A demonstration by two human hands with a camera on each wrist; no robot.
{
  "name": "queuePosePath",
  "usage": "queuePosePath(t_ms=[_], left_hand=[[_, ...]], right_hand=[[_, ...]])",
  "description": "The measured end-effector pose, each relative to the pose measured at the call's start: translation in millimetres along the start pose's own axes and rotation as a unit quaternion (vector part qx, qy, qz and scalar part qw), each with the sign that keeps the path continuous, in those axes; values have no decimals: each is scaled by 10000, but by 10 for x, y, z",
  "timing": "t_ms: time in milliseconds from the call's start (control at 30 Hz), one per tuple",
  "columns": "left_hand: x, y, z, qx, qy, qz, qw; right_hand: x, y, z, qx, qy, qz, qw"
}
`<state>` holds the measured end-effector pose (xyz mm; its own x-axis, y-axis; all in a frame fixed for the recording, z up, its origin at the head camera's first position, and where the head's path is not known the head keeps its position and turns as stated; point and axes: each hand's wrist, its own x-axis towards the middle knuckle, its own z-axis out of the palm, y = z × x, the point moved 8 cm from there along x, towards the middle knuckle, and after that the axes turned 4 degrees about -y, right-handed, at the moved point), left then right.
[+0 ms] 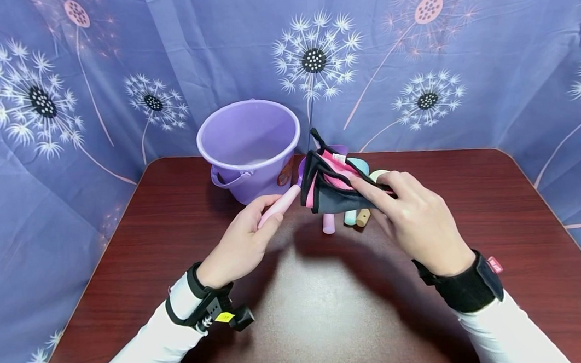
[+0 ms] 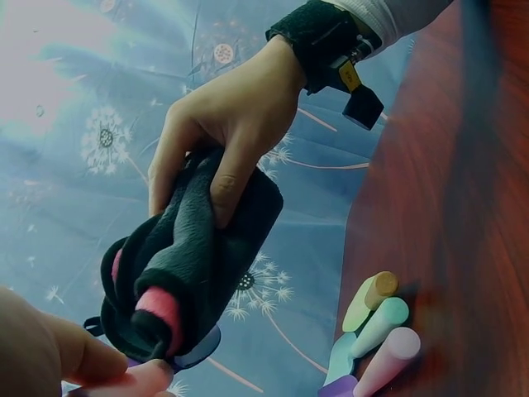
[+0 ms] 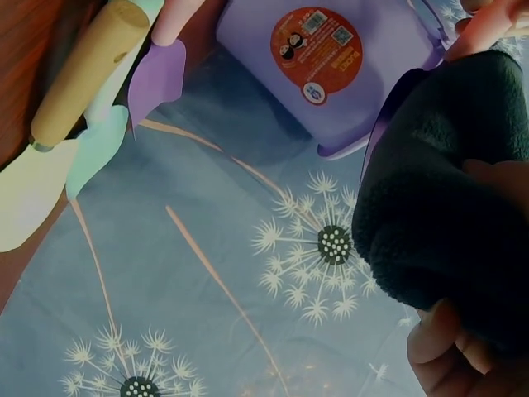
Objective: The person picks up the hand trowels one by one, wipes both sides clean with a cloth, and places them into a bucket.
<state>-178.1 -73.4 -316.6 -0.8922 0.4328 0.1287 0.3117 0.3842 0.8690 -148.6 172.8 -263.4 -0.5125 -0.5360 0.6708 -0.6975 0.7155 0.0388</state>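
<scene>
My left hand [image 1: 239,242] grips the pink handle [image 1: 279,207] of a small purple toy shovel, raised over the table. Most of its purple blade [image 3: 388,116] hides behind a folded cloth [image 1: 337,182], dark grey with black edging and a pink inner side. My right hand [image 1: 416,219] pinches this cloth at its right side, thumb and fingers on opposite faces in the left wrist view. The cloth lies against the shovel's blade, close to the end of the handle.
A purple bucket [image 1: 248,134] with its handle hanging down stands at the back left. Behind the cloth, on the table [image 1: 190,236], lie several tools: one with a pink handle [image 1: 328,224], a teal one [image 1: 350,218], and one with a wooden handle [image 1: 363,217]. Patterned blue fabric [image 1: 224,42] hangs behind.
</scene>
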Motion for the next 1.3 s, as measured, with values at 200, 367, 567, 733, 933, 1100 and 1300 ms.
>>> queuePosePath(t_ms=[200,367,567,733,933,1100,1300], left_hand=[[-2,3,-14,-44,22,5,10000],[-9,-3,-11,42,21,-34,10000],[-18,17,6,-31,-47,-34,10000],[-25,18,9,-53,-56,-80,9999],[-27,15,5,-174,-44,-101,9998],[-25,12,3,-226,-23,-122,9997],[-26,15,7,-277,-1,-119,9995]], right_hand=[[11,59,-50,-261,25,0,9997],[-8,141,-103,-451,182,182,9987],[-28,247,-162,-694,294,512,9958],[-43,303,-198,-886,321,772,9925],[-63,346,-236,-979,431,1058,9886],[-71,365,-251,-1006,472,1173,9869],[-83,371,-254,-986,509,1219,9863]])
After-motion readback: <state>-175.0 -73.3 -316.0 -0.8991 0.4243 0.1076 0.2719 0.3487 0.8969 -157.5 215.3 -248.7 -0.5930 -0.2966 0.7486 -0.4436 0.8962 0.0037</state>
